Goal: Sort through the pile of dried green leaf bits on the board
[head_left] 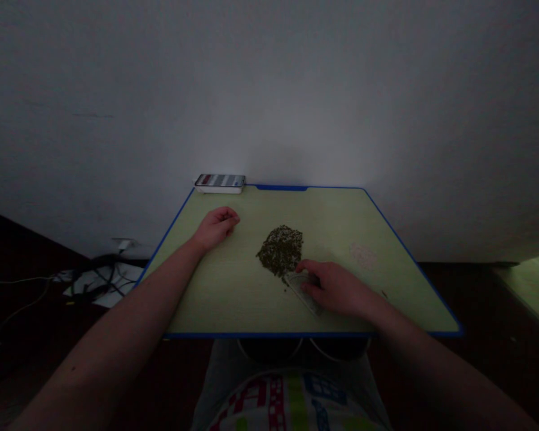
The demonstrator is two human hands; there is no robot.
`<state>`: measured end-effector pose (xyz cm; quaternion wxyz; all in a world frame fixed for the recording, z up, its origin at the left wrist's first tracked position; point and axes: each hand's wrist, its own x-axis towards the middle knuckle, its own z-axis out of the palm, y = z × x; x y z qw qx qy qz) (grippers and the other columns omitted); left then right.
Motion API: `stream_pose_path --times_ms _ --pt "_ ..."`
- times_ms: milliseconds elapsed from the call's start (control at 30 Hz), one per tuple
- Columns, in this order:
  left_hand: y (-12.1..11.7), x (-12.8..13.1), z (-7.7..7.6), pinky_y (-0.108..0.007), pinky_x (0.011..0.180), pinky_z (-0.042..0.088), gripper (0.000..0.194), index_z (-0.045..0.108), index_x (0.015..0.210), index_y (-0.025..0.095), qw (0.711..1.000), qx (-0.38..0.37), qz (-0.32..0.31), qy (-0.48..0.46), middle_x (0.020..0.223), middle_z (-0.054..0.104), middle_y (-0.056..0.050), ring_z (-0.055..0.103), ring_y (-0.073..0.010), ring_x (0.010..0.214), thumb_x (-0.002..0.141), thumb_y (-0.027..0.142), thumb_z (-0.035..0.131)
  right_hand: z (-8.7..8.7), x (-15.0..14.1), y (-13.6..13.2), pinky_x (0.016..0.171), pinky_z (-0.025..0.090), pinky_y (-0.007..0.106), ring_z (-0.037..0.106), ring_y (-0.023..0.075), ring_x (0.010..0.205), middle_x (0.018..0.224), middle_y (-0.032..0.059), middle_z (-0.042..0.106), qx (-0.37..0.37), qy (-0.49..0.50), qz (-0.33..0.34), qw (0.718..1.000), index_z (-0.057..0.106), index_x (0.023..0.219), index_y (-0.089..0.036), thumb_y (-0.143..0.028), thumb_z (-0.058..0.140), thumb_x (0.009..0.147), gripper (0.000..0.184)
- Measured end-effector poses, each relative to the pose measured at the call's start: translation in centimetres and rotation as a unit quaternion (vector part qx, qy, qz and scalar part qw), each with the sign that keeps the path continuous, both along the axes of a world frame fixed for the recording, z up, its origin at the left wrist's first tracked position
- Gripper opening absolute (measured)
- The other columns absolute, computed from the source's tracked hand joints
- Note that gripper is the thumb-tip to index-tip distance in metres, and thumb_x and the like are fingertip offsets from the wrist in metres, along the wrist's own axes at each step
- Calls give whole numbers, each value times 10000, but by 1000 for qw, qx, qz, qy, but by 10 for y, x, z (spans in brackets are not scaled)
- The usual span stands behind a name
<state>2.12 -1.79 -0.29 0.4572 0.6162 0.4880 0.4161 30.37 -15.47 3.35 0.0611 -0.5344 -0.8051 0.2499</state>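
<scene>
A loose heap of small dark green and whitish grains (279, 250), perhaps beans mixed with rice, lies near the middle of the pale board-like tabletop (233, 293). My right hand (330, 286) is at its lower right edge, fingers bent round a flat, see-through plastic piece (306, 294) whose exact kind I cannot make out. My right index finger reaches to the edge of the heap. To its left, my left hand (216, 227) rests on the tabletop with curled fingers, apart from the heap. A thin patch of pale grains (363, 255) lies right of the heap.
A phone (220, 180) lies on a white box (220, 189) at the back left corner. Blue edging (314, 334) runs round the tabletop, and a wall (278, 120) stands behind it. Dark cables (103, 272) and a plug (124, 244) are at the left below.
</scene>
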Motion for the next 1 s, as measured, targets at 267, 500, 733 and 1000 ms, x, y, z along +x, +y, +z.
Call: stream_pose_path --times_ms 267,500,733,1000 --pt "0 0 0 -212 418 278 179 511 719 170 1000 -1 -4 -11 490 443 66 384 -56 405 660 311 605 1 1 2 572 319 246 551 144 631 761 22 661 -6 9 6 1000 573 1118 -231 -239 522 817 306" --pt "1 0 0 -209 416 278 182 516 718 167 1000 -10 -4 -14 484 448 66 388 -56 406 654 309 610 3 10 7 545 298 241 525 132 592 729 20 645 0 0 -6 1000 568 1132 -209 -203 520 797 339" --pt "0 1 0 -210 418 278 176 523 720 169 1000 -4 1 -6 493 449 62 389 -56 411 663 312 608 1 7 13 556 312 234 531 131 613 747 14 644 -11 28 18 999 581 1098 -216 -210 515 801 304" --pt "1 0 0 -210 418 279 178 522 721 170 1000 -3 -4 -6 483 447 62 386 -57 407 659 317 602 2 3 11 573 318 240 535 134 615 750 14 649 -5 29 41 999 578 1119 -221 -219 512 809 317"
